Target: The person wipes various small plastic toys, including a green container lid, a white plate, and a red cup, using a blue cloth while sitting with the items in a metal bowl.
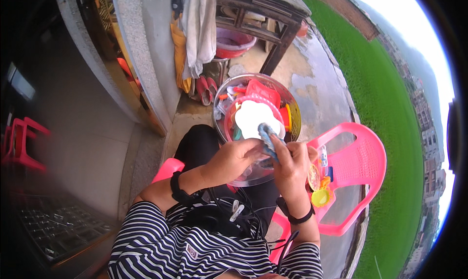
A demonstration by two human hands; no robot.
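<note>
My right hand holds a bunched blue cloth. My left hand meets it from the other side, fingertips pinched together against the cloth; whether a small thing is between them is hidden. Just beyond my hands lies a white flower-shaped plastic piece, its near edge partly covered by the cloth. It sits over a pink plastic bowl that rests inside a large round metal basin. Around the bowl in the basin are a red plastic toy scoop, a red and yellow toy piece and several small plastic pieces.
A pink plastic chair at the right bears a yellow toy cup, a round printed disc and other small toys. Beyond the basin are a wooden table, a red basin on a stool and red shoes. A doorway opens left.
</note>
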